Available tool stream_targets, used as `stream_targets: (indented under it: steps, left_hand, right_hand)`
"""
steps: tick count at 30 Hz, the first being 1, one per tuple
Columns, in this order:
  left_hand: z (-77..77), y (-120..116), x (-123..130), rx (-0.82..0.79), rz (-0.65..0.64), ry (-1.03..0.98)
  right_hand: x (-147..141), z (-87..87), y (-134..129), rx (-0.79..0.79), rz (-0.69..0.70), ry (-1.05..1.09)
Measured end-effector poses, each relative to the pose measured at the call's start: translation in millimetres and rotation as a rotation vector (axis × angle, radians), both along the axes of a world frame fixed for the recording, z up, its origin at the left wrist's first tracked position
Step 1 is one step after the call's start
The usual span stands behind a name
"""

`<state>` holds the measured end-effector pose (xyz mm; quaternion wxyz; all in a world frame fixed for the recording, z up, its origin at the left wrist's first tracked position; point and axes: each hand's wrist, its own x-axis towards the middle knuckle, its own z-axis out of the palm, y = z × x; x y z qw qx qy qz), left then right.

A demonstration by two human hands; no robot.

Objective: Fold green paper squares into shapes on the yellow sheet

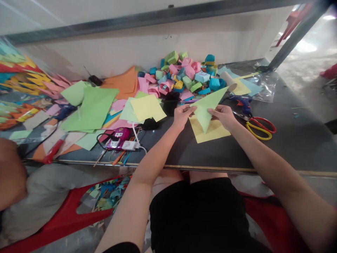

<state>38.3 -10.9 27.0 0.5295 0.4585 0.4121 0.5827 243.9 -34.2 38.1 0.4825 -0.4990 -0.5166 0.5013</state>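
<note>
Between my two hands, a pale green sheet of paper (206, 107) is held up, folded to a pointed shape with one corner downward. My left hand (184, 114) pinches its left edge between thumb and fingers. On the opposite edge, my right hand (222, 115) grips it the same way, thumb on the near face. Beneath the green paper, a yellow sheet (202, 133) lies flat on the dark table (297, 140). Scissors (259, 127) with one red and one yellow handle rest just right of my right wrist, beside a blue glue gun (242, 103).
A heap of small folded paper pieces (188, 75) stands against the back panel. Green sheets (91, 109), orange sheets (122, 82) and yellow paper (147, 107) lie to the left. A purple power strip (118, 138) with cables sits near the front edge. Another person's arm (10, 172) shows at far left.
</note>
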Motion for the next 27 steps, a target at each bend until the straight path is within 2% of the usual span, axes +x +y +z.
stream_targets:
  steps: [5,9,12,19,27]
  left_hand:
    - [1.9,-1.2,1.6,-0.036,0.049,-0.065]
    - [1.6,2.9,-1.9,-0.077,0.171,-0.137]
    - [1.2,6.9,-5.2,-0.099,0.223,-0.191]
    - [1.5,3.8,-2.7,-0.088,0.215,-0.22]
    - [3.4,0.1,-0.3,-0.113,0.221,-0.224]
  right_hand:
    - [-0.4,-0.1,-0.6,-0.073,0.055,-0.012]
    - [0.1,-2.1,0.7,-0.039,0.005,-0.038]
    - [-0.9,-1.1,-0.7,-0.032,0.058,-0.066]
    - [-4.6,3.3,-6.4,-0.13,0.216,0.005]
    - [-1.6,0.2,-4.9,-0.089,0.323,-0.154]
